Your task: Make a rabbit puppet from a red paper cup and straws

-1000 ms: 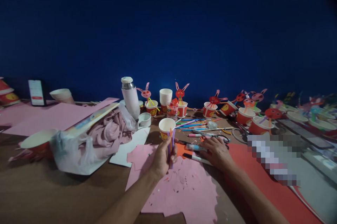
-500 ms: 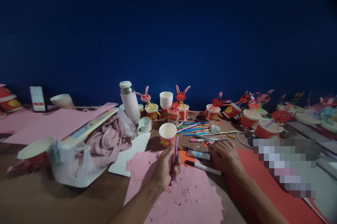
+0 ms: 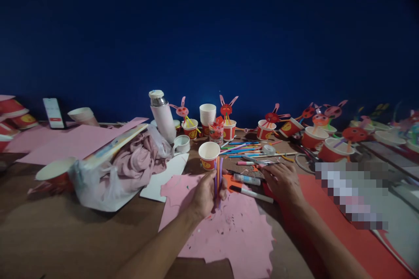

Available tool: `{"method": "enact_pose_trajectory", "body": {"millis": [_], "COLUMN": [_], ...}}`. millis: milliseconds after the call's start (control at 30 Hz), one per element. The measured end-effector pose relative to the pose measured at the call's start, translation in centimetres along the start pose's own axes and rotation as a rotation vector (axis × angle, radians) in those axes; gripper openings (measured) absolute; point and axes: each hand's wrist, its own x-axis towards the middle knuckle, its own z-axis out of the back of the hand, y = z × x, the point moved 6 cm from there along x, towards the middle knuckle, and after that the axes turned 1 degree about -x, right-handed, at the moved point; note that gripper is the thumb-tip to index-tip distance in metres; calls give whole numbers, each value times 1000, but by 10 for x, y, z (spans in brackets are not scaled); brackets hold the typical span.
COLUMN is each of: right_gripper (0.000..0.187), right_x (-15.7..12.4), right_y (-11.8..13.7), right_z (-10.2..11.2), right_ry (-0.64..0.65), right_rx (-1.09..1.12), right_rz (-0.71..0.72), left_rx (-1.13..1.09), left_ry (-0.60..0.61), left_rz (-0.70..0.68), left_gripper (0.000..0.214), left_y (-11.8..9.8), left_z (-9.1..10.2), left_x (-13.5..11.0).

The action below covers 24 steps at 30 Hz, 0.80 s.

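My left hand (image 3: 207, 194) is closed around a few thin sticks, purple and orange (image 3: 218, 174), held upright over a pink paper sheet (image 3: 225, 231). Just beyond them stands a paper cup (image 3: 209, 151), white inside with a red and yellow outside. My right hand (image 3: 285, 183) rests palm down at the left edge of a red sheet (image 3: 322, 209), fingers bent and their tips hidden. A grey, blade-like thing (image 3: 253, 160) runs toward its fingers; whether they grip it I cannot make out. Left of this hand lie a black-capped white marker (image 3: 253, 195) and a clear-barrelled pen (image 3: 247, 179).
Behind lie several coloured sticks (image 3: 244, 150) and a tape roll (image 3: 269, 149). Cups with rabbit-like figures (image 3: 226, 111) line the wall side, beside stacked cups (image 3: 207, 115) and a flask (image 3: 163, 117). Left are a plastic bag (image 3: 94, 187), a phone (image 3: 54, 113) and pink sheets (image 3: 70, 139).
The view has tipped down, so the table's things sit higher in the picture. Both hands have barely shifted over the table, and the left keeps its hold on the sticks.
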Motion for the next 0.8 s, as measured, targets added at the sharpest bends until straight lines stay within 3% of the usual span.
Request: {"method": "enact_pose_trajectory", "body": {"millis": [233, 500, 600, 800], "right_gripper": [19, 11, 10, 18], "right_x": [0, 3, 2, -1], "right_y": [7, 24, 39, 91], "right_z": [2, 8, 12, 15], "right_ry": [-72, -141, -119, -37], "right_rx": [-15, 42, 67, 108], "right_rz": [69, 177, 224, 462], "left_rx": [107, 145, 142, 0], "left_ry": [-99, 12, 44, 74], "left_rz": [-15, -71, -46, -68], "left_gripper": [17, 14, 17, 16], "left_y": [-5, -4, 0, -4], "left_z": [-5, -8, -12, -16], "left_x": [-7, -7, -9, -7]}}
